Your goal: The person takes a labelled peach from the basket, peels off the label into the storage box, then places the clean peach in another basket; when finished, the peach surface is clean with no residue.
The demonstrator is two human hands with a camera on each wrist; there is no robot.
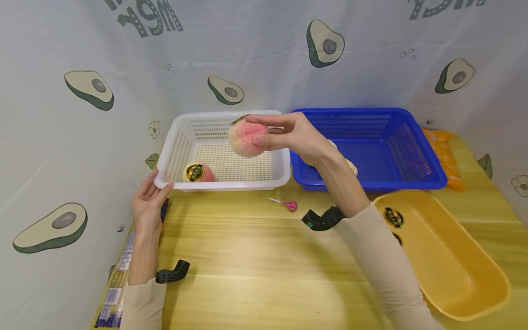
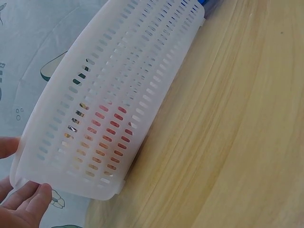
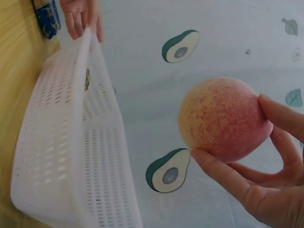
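Observation:
My right hand [image 1: 299, 137] holds a pink and yellow peach [image 1: 246, 140] between thumb and fingers, raised over the white basket [image 1: 227, 185]. In the right wrist view the peach [image 3: 221, 118] shows its speckled skin, with fingertips pressed against its side. Inside the basket's front left corner lies another peach [image 1: 207, 173] with a black round label, seen through the slots in the left wrist view. My left hand [image 1: 148, 204] pinches the basket's rim at that corner, thumb on one side and fingers on the other.
A blue basket [image 1: 371, 184] stands right of the white one, with pale pieces partly hidden by my right arm. A pink lollipop [image 1: 291, 206] lies in front. At the right are a yellow tub [image 1: 453, 256] and an orange bag [image 1: 443, 158]. Packets [image 1: 111, 295] line the left edge.

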